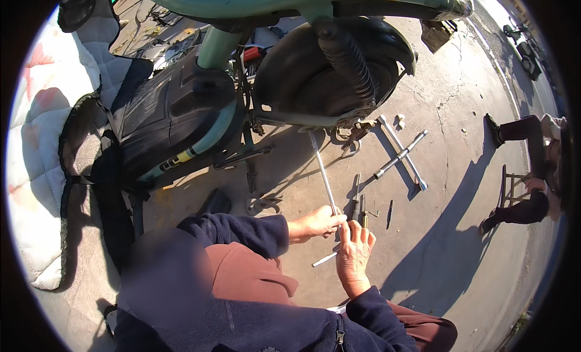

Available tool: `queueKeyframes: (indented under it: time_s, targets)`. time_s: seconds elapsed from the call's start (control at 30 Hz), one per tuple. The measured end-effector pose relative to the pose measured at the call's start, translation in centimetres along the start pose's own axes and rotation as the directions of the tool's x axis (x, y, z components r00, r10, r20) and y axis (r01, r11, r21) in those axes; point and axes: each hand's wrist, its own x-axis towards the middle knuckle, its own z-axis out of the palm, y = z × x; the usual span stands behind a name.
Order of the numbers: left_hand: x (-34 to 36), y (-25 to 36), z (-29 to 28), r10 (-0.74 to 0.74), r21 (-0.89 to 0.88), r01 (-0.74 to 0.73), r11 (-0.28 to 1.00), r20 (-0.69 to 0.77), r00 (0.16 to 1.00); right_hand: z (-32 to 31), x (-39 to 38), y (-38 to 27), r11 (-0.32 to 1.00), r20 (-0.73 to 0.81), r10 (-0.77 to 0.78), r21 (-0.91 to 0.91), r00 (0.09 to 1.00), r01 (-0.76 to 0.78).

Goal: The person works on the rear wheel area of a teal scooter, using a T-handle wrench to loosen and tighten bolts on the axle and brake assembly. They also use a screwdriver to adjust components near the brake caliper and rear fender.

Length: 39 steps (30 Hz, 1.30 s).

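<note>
My left hand [318, 225] is closed on a long silver bar [322, 171], which reaches up to the lower rear of a mint-green two-wheeler [215, 46], by its black wheel [290, 79] and coiled shock [345, 61]. Close beside it, my right hand [354, 261] has its fingers curled on the near end of that bar. Several slim tools [356, 191], some like screwdrivers, lie on the pavement just beyond my hands, and a shorter pale rod [325, 259] lies left of my right hand. A cross-shaped wrench [411, 167] lies farther right.
A quilted white cover [39, 170] hangs at the left. Another person [523, 134] sits on a low stool [508, 188] at the right, casting a long shadow. A scooter [523, 52] stands by the road at upper right. Loose parts [163, 52] lie behind the vehicle.
</note>
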Motion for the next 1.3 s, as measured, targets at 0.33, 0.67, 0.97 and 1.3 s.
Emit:
queueKeyframes:
  time_s: [0.33, 0.67, 0.97, 1.3]
  targets:
    - [0.0, -0.6, -0.4, 0.054, -0.131, -0.051, 0.99, 0.018, 0.998, -4.9, -0.1, 1.3, -0.458, 0.478, 0.452, 0.849, 0.753, -0.264]
    - [0.2, 1.3, -0.2, 0.093, -0.252, -0.048, 0.967, 0.169, 0.981, 4.9, -4.8, -3.1, 0.902, 0.415, 0.091, 0.351, 0.905, -0.252]
    - [0.0, 0.9, -0.6, 0.076, -0.167, -0.066, 0.984, 0.053, 0.996, -4.7, -3.8, -2.8, 0.71, -0.103, 0.001, 0.7, 0.995, 0.072]
    - [0.3, 0.6, -1.2, 0.063, -0.211, -0.046, 0.976, 0.076, 0.995, -0.3, -2.1, 0.4, -0.44, 0.688, 0.445, 0.726, 0.574, -0.529]
